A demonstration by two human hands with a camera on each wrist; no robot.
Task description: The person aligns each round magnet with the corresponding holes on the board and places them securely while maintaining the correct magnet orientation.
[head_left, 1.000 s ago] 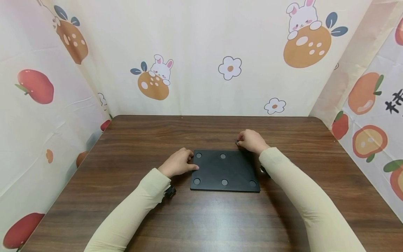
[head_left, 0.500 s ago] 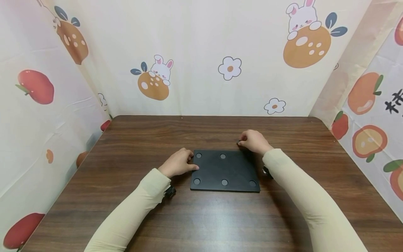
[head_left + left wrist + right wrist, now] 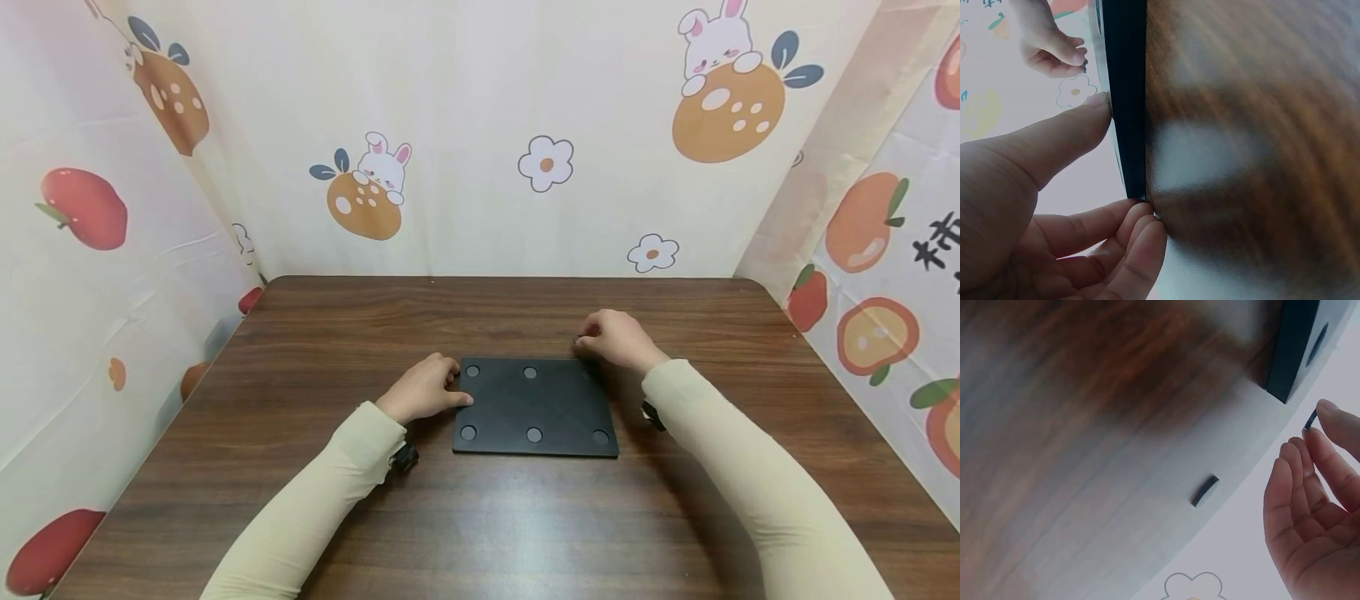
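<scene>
A flat black board (image 3: 558, 404) with several shallow round recesses lies on the table. My left hand (image 3: 422, 390) holds its left edge, thumb on the top face and fingertips against the side near a corner in the left wrist view. Just beyond the far right corner is my right hand (image 3: 621, 342). Between thumb and index finger it pinches a small, thin dark piece (image 3: 1311, 419), seen edge-on in the right wrist view; the other fingers are loosely curled. The recess at the board's far right is hidden by the right hand and wrist.
On the brown wooden table (image 3: 525, 517), a second small dark piece (image 3: 1205, 490) lies beyond the board in the right wrist view. A fruit-and-rabbit patterned curtain (image 3: 465, 150) stands behind the table and along both sides.
My right hand has shifted a little to the right, away from the board's far edge, still pinching the small dark piece. The left hand and the board stay in place.
</scene>
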